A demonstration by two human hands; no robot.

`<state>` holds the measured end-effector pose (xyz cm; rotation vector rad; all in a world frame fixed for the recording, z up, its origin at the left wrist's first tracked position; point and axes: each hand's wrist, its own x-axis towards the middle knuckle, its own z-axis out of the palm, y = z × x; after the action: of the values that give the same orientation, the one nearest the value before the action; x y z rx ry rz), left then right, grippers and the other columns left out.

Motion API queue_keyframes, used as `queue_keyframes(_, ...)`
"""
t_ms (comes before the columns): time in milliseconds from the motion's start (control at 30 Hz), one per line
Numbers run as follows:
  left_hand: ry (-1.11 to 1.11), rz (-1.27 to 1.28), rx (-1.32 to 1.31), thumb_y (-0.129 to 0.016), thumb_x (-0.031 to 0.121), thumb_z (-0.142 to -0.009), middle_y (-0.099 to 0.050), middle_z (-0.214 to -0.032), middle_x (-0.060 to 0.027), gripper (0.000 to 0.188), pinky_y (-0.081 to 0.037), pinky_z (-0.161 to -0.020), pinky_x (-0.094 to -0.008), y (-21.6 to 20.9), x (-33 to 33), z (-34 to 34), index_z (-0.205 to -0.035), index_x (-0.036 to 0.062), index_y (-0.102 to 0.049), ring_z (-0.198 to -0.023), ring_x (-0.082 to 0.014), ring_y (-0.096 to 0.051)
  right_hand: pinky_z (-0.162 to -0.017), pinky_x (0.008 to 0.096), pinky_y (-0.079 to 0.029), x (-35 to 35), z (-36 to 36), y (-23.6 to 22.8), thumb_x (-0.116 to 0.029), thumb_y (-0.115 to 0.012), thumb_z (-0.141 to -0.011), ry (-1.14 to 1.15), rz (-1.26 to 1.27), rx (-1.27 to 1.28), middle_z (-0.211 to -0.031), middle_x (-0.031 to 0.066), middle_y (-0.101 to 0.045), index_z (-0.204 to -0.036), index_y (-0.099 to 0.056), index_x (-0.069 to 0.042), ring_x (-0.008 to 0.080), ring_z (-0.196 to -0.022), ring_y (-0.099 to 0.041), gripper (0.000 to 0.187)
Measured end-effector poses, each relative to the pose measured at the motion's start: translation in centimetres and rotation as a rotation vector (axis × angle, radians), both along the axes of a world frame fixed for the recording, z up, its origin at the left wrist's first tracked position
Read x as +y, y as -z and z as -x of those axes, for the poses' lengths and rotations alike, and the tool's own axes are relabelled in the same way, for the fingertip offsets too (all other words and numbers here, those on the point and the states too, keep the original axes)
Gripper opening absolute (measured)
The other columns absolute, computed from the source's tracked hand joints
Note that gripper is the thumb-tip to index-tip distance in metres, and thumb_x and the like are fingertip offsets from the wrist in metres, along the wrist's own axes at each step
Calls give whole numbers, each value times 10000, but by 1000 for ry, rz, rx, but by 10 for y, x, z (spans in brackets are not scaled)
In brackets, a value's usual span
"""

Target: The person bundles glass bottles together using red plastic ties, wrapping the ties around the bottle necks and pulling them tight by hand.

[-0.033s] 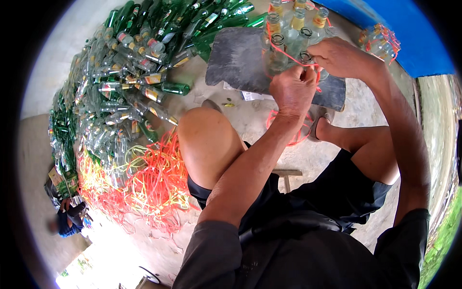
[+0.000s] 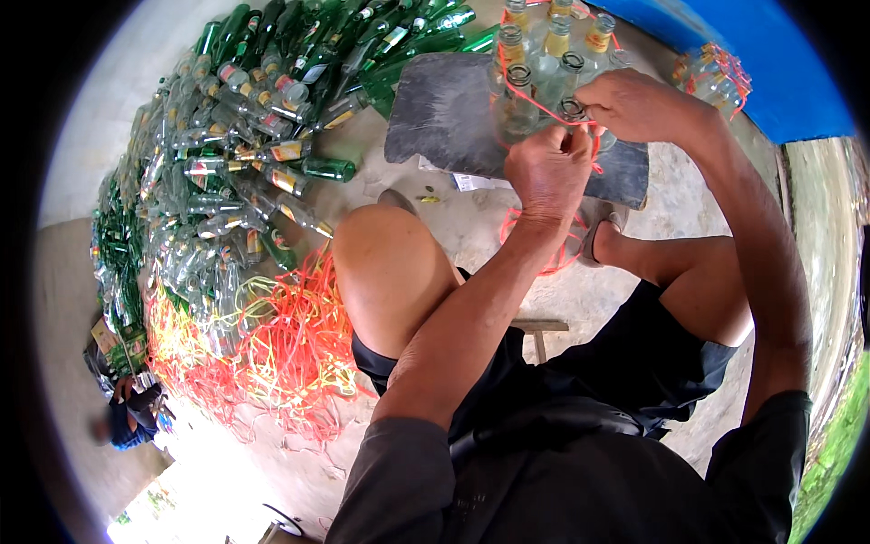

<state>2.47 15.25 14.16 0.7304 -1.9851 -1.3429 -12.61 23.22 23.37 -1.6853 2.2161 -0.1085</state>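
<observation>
- The left hand [image 2: 548,170] has its grip closed, thumb and fingers pinched together on a red strap [image 2: 541,108], at the upper middle of the frame.
- The right hand [image 2: 633,105] meets it from the right, fingers bent down toward the strap beside a bottle neck; its fingertips are partly hidden, so I cannot tell how tightly that grip is shut.
- The strap runs around the outside of a cluster of clear bottles [image 2: 515,115], and a short tail hangs below the hands.
- These bottles stand upright and close together in the upper middle, mouths open, several with yellowish labels near the neck.
- Under them is a dark, worn worktop [image 2: 439,111], with a piece of printed paper [image 2: 473,182] below its near edge.
- More red strap lies in loose loops on the floor [image 2: 453,216], near the right foot.
- In the upper right, another bottle bundle [image 2: 711,82] bound with red strap sits beside a blue surface [image 2: 770,63].
- A large heap of green and clear bottles [image 2: 208,136] fills the upper left; below it spreads a red and yellow strap tangle [image 2: 294,340].
- A person [image 2: 134,417] is at the far lower left.
</observation>
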Motion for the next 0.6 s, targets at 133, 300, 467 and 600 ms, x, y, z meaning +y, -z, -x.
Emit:
queue_keyframes(133,20,-52,41,-762,222,-852,-648,-597,-169,324,-497,-565,-402,1,2,-1,-673,-31,-665,-514,-291,-631,-740,469,-481,-17,8,-6,-133,-574,-901,119,-237,-136,-832,190,-622,-1027,-622,-2,363,-805,-621,188)
queue_keyframes(300,90,-71,-26,-702,271,-962,-615,-604,-156,385,-467,-562,-449,8,3,-5,-701,-5,-636,-540,-352,-597,-710,321,-480,-10,8,-11,-129,-627,-888,233,-79,-445,-846,73,-661,-1124,-659,-9,131,-812,-606,267)
queue_keyframes(467,152,-140,-31,-637,260,-1013,-595,-617,-176,380,-464,-573,-457,9,7,-9,-737,0,-626,-550,-347,-582,-713,274,-460,-2,3,-3,-114,-649,-909,384,92,-558,-833,22,-650,-1096,-666,-6,89,-816,-586,217)
queue_keyframes(600,176,-214,20,-600,265,-1038,-609,-646,-184,380,-472,-593,-455,11,12,-8,-773,-5,-636,-577,-345,-596,-722,269,-458,6,1,-4,-124,-656,-936,485,331,-650,-833,14,-644,-1106,-655,1,90,-821,-586,211)
